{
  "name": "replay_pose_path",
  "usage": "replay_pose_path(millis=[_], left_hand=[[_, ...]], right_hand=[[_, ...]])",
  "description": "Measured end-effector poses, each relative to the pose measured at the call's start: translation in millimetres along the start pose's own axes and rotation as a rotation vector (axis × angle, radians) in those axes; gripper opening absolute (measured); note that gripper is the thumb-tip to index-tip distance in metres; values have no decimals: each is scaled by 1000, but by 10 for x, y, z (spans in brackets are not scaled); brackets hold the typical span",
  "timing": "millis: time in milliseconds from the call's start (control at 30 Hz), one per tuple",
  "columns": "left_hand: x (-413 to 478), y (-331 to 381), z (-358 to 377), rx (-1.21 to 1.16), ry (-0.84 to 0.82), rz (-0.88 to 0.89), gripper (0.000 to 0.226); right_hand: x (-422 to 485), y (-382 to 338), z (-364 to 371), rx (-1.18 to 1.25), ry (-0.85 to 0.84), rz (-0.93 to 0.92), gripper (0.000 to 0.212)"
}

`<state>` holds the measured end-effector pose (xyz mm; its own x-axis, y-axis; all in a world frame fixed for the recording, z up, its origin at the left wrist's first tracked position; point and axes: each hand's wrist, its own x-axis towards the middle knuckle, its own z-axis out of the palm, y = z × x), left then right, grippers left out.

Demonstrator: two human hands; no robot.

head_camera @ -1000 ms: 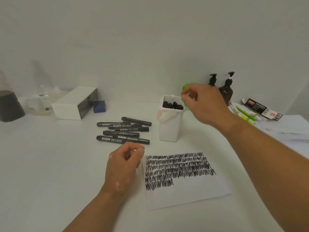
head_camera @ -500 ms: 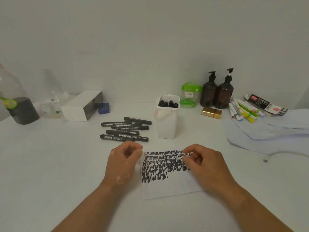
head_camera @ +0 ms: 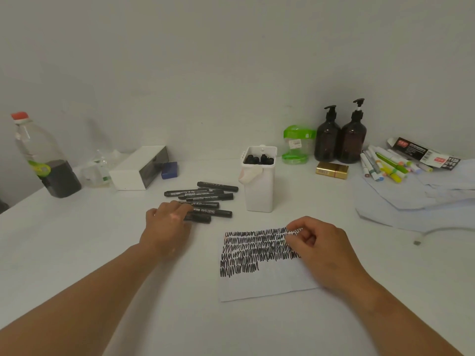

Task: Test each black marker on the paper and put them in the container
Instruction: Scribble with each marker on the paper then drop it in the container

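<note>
My left hand (head_camera: 167,222) now reaching onto the loose pile of black capped markers (head_camera: 203,201), fingers spread over them, none gripped yet, white rectangular plastic container (head_camera: 259,186) holding tested markers just right, my right hand (head_camera: 318,247) still pinching the scribbled white paper sheet (head_camera: 257,273).

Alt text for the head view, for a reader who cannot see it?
A person's left hand reaches onto a pile of black markers on a white table, while the right hand rests on scribble-covered paper. A white container behind already holds markers.
</note>
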<state>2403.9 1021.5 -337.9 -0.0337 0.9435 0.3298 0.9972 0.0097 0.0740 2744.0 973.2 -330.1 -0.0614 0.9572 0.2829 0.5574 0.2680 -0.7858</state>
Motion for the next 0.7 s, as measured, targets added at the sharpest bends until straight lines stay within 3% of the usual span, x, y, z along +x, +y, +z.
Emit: replay_pose_path(millis=[267,400,533,633,700], left_hand=[[-116,191,-155,-67,-49,55,22],[-286,523,-408,-510,35,8,6],[-521,873,-530,-1245,-203,-129,18],[-601,1003,-461,-1625,-299,-211,36],[-627,1042,-406,-1757,-317,-231,38]], right_hand=[[-6,-6,15,-2,-41,24,7],[-17,-42,12,-10,-65,31,6],[-73,-137,24,-2,-96,-4,2],[-126,-216,52,36,-183,-50,18],[-157,-252,54,56,-257,-71,35]])
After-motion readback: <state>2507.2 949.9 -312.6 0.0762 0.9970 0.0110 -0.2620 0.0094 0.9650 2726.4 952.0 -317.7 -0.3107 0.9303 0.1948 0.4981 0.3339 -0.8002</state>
